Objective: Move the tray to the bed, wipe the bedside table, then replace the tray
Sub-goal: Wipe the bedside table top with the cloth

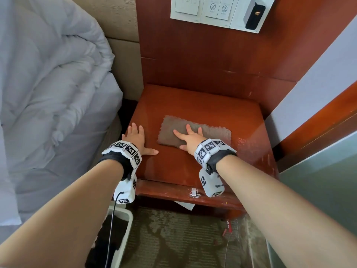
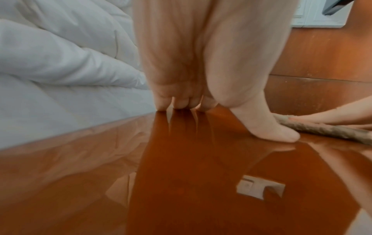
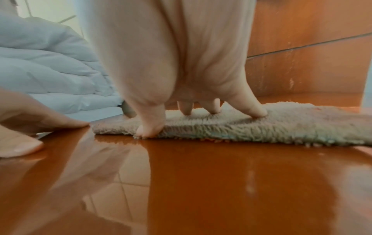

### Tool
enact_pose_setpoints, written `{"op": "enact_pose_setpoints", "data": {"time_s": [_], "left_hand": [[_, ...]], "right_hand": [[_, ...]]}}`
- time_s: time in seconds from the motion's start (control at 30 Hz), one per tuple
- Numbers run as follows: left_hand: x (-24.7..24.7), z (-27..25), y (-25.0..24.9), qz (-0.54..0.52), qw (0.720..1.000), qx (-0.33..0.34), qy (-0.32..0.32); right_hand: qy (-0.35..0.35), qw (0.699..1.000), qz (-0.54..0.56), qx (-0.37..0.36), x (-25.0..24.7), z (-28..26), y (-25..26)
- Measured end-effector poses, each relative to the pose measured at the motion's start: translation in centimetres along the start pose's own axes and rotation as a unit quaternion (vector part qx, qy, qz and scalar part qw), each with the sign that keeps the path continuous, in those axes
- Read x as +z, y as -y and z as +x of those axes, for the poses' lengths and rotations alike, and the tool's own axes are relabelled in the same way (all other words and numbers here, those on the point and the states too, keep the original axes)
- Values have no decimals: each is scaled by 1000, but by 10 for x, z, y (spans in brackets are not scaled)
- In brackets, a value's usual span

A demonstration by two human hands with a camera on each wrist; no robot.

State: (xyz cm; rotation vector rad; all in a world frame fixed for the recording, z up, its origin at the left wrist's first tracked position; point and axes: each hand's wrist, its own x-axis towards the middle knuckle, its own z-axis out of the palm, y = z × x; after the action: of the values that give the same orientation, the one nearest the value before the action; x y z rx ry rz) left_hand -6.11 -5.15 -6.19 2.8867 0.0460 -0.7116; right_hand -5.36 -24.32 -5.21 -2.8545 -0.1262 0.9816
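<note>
The bed (image 1: 48,89) lies to the left of both hands, its white quilt rumpled and running out of sight; the tray is nowhere I can see. The bedside table (image 1: 193,167) sits under them, glossy and perhaps damp on the right. The cloth (image 1: 212,130) lies flat beneath the right hand (image 1: 190,139), fingers spread and pressing. The left hand (image 1: 138,139) rests flat, fingers straight, just beside the cloth.

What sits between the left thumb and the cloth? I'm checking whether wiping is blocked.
Only bare glossy table top separates the left hand from the cloth, clearest in the head view.
</note>
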Motion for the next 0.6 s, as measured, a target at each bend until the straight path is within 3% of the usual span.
{"op": "enact_pose_setpoints", "data": {"time_s": [0.4,0.6], "left_hand": [[-5,-1,-2,2,1000,2,-3],[-7,1,-3,10,1000,3,3]], "right_hand": [[-54,996,8,71,13,-45,-25],[-34,996,26,83,32,-70,-17]]}}
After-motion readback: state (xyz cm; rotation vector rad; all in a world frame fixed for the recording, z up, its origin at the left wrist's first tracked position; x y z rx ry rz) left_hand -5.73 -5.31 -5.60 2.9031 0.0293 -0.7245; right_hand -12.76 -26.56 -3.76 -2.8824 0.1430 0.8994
